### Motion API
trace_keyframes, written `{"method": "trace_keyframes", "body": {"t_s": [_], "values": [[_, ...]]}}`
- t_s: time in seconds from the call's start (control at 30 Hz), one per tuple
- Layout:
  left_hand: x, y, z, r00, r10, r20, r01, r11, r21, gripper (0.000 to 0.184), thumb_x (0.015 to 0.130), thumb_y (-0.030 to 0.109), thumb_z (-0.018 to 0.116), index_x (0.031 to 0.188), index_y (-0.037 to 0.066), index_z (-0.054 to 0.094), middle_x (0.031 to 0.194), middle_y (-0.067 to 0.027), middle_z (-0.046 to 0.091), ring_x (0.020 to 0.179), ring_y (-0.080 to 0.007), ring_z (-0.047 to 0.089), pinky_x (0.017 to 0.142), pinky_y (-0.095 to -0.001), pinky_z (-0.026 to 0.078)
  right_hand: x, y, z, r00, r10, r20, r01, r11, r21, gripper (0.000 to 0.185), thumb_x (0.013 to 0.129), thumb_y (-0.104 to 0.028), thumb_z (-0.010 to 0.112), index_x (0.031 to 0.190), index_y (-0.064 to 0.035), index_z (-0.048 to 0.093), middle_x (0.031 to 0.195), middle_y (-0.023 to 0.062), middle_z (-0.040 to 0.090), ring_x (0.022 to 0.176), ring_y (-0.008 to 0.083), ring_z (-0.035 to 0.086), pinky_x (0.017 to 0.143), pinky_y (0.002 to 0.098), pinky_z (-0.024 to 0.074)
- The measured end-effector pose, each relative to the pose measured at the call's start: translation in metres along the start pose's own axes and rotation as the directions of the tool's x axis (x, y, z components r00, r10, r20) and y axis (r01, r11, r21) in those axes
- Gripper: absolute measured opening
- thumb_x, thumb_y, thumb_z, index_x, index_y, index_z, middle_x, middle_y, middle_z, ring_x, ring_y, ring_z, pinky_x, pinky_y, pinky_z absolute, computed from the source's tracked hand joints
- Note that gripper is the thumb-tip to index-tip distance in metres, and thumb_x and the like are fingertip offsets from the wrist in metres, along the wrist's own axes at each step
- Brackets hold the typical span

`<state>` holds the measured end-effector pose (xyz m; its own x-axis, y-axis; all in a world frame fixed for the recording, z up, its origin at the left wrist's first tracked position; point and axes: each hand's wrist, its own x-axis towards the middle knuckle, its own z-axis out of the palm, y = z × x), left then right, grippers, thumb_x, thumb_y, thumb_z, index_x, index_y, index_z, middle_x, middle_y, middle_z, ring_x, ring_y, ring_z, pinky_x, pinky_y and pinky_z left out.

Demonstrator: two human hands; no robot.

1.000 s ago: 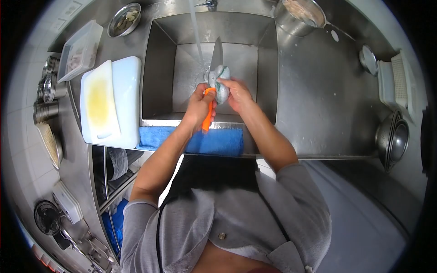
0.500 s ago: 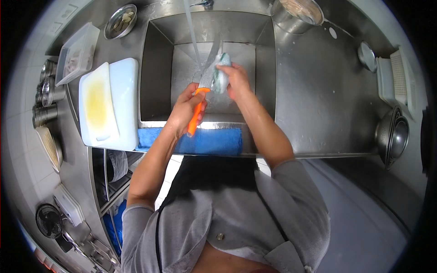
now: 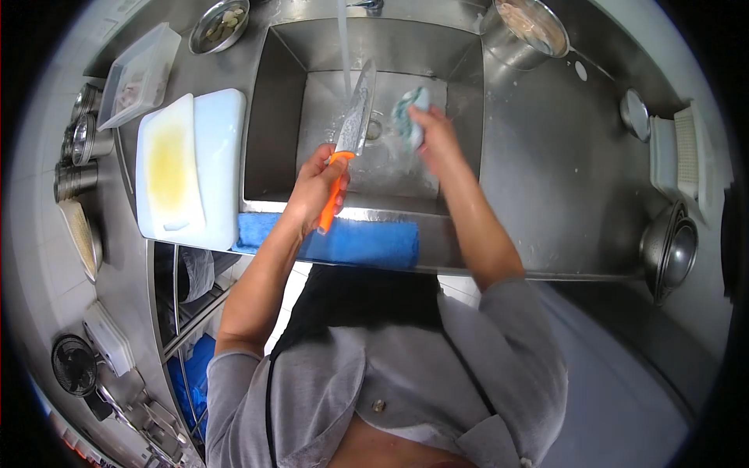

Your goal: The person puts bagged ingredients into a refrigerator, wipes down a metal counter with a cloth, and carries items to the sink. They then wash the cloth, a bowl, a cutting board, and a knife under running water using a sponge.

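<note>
My left hand (image 3: 318,186) is wrapped round the orange handle of a kitchen knife (image 3: 356,117). The wet blade points up and away over the steel sink (image 3: 273,148), its tip near the stream of running water (image 3: 343,47). To the right, my right hand (image 3: 435,134) grips a soapy green-and-white sponge (image 3: 409,115), held apart from the blade. Suds and water lie on the sink floor below, around the drain (image 3: 374,129).
White cutting boards (image 3: 222,156) and a plastic tub (image 3: 148,74) stand left of the sink. A blue towel (image 3: 367,243) lies along its front edge. Behind are a bowl (image 3: 219,27) and a steel pot (image 3: 524,35); colanders (image 3: 669,249) stand at far right.
My right hand has moved the sponge off the blade and away to the right. The knife stays in my left hand, almost in place. The view has shifted slightly.
</note>
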<state>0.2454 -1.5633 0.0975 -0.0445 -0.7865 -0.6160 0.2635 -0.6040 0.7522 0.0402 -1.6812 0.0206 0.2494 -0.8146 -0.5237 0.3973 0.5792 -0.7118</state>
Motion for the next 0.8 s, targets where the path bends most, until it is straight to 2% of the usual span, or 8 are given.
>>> {"method": "trace_keyframes", "body": {"t_s": [0.13, 0.23, 0.33, 0.53, 0.63, 0.8], "values": [[0.003, -0.001, 0.01, 1.0, 0.009, -0.005, -0.009, 1.0, -0.013, 0.014, 0.101, 0.023, 0.049, 0.112, 0.013, 0.044, 0.069, -0.0018, 0.051, 0.046, -0.009, 0.045, 0.038, -0.0233, 0.037, -0.039, 0.024, 0.037, 0.993, 0.065, 0.095, -0.087, 0.965, 0.247, 0.031, 0.088, -0.02, 0.069, 0.113, -0.0037, 0.059, 0.096, 0.0029, 0.065, 0.086, 0.0142, 0.063, 0.076, 0.0306, 0.0516], [0.001, -0.001, 0.016, 0.999, 0.003, -0.038, -0.004, 1.0, -0.017, 0.013, 0.101, 0.02, 0.048, 0.109, 0.01, 0.049, 0.067, -0.0013, 0.05, 0.046, -0.0101, 0.045, 0.039, -0.0254, 0.037, -0.04, 0.027, 0.039, 0.988, 0.049, 0.143, -0.088, 0.958, 0.273, 0.035, 0.087, -0.017, 0.071, 0.114, 0.001, 0.057, 0.099, 0.0054, 0.065, 0.087, 0.0154, 0.064, 0.078, 0.0306, 0.0514], [0.002, -0.007, 0.014, 1.0, 0.013, -0.003, -0.013, 1.0, 0.015, 0.012, 0.101, 0.021, 0.049, 0.108, 0.012, 0.047, 0.068, -0.0017, 0.05, 0.046, -0.0094, 0.044, 0.038, -0.0237, 0.037, -0.038, 0.027, 0.042, 0.991, 0.036, 0.13, -0.062, 0.979, 0.195, 0.032, 0.084, -0.012, 0.072, 0.109, 0.0033, 0.059, 0.097, 0.0081, 0.066, 0.085, 0.0159, 0.065, 0.077, 0.0309, 0.0517], [-0.008, -0.003, 0.02, 0.999, 0.01, 0.041, -0.013, 0.999, 0.053, 0.014, 0.1, 0.017, 0.048, 0.112, 0.009, 0.05, 0.066, -0.0012, 0.048, 0.044, -0.0094, 0.043, 0.038, -0.0251, 0.036, -0.032, 0.03, 0.047, 0.997, -0.064, 0.053, 0.053, 0.98, 0.192, 0.017, 0.081, -0.004, 0.07, 0.096, 0.0022, 0.066, 0.088, 0.0084, 0.068, 0.078, 0.0164, 0.065, 0.073, 0.0314, 0.0527], [-0.013, 0.0, 0.01, 0.994, -0.011, 0.106, 0.005, 0.998, 0.056, 0.014, 0.1, 0.017, 0.048, 0.111, 0.009, 0.05, 0.066, -0.001, 0.047, 0.043, -0.0086, 0.042, 0.037, -0.0246, 0.035, -0.023, 0.025, 0.046, 0.997, -0.067, 0.035, 0.057, 0.973, 0.225, 0.016, 0.081, -0.004, 0.07, 0.095, 0.0022, 0.066, 0.086, 0.0083, 0.068, 0.077, 0.0167, 0.065, 0.07, 0.0319, 0.0529], [-0.022, -0.002, 0.0, 0.988, -0.064, 0.14, 0.056, 0.997, 0.057, 0.014, 0.099, 0.016, 0.05, 0.11, 0.009, 0.051, 0.066, -0.0003, 0.047, 0.041, -0.0074, 0.041, 0.035, -0.0223, 0.034, 0.012, -0.001, 0.03, 0.991, -0.134, -0.013, 0.135, 0.98, 0.144, 0.02, 0.079, -0.005, 0.072, 0.097, 0.002, 0.065, 0.086, 0.0093, 0.067, 0.074, 0.0187, 0.065, 0.066, 0.0331, 0.0529]]}}
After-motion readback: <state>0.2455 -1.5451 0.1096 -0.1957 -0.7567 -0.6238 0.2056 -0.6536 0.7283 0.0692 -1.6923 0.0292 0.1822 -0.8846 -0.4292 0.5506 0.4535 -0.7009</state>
